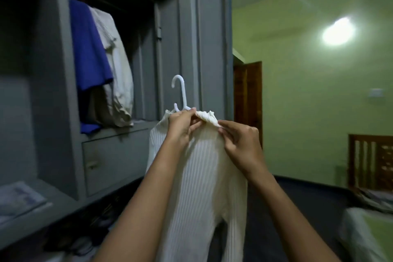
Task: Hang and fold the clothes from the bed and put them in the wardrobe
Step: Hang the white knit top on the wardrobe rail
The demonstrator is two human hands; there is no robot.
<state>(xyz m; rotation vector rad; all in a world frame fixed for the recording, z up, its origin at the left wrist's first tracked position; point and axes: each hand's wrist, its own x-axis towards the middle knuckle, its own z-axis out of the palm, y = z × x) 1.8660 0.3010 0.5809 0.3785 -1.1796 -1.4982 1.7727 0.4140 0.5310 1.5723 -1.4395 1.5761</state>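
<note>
Here the left hand (180, 125) has thumb and curled fingers pinching the gathered neck of a white ribbed garment (204, 176), right at the base of a white plastic hanger (180, 91) whose hook stands up above the knuckles. The right hand (240, 144) pinches the same neck edge just beside it, fingers bent over the fabric. The garment hangs down between both forearms, held in the air in front of the grey wardrobe (187, 27). Inside the open compartment on the left, a blue garment (89, 49) and a cream one (119, 66) hang side by side above a drawer (114, 159). Further right are a brown wooden door (247, 102) and a green wall (308, 91).
</note>
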